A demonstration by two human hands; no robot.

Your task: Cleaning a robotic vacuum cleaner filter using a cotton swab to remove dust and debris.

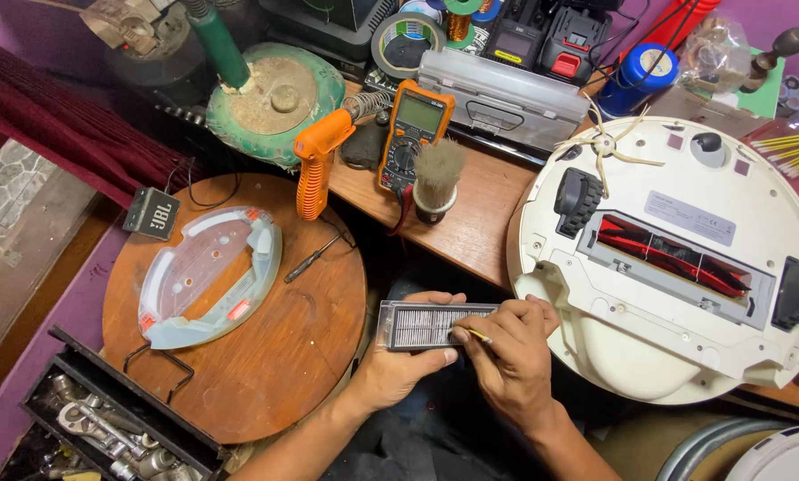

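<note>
A pleated vacuum filter (435, 324) is clamped in the left hand (405, 356) above the lap, while a thin stick (478, 335) is pinched by the right hand (511, 349), so the pleats could be torn if pressed hard.

We hold a pleated filter (428, 325) between the round stool top (266, 356) on our left and the upturned robot vacuum (675, 258) on our right — left hand (399, 365) beneath it, right hand (511, 347) on its right end. On the stool lie a mop tray (208, 276) and a screwdriver (310, 258). Behind the filter, on the bench (479, 223), stand a brush (435, 183) and a multimeter (414, 134) — a glue gun (315, 160) left of them. A tool drawer (105, 419) sits below the stool.
</note>
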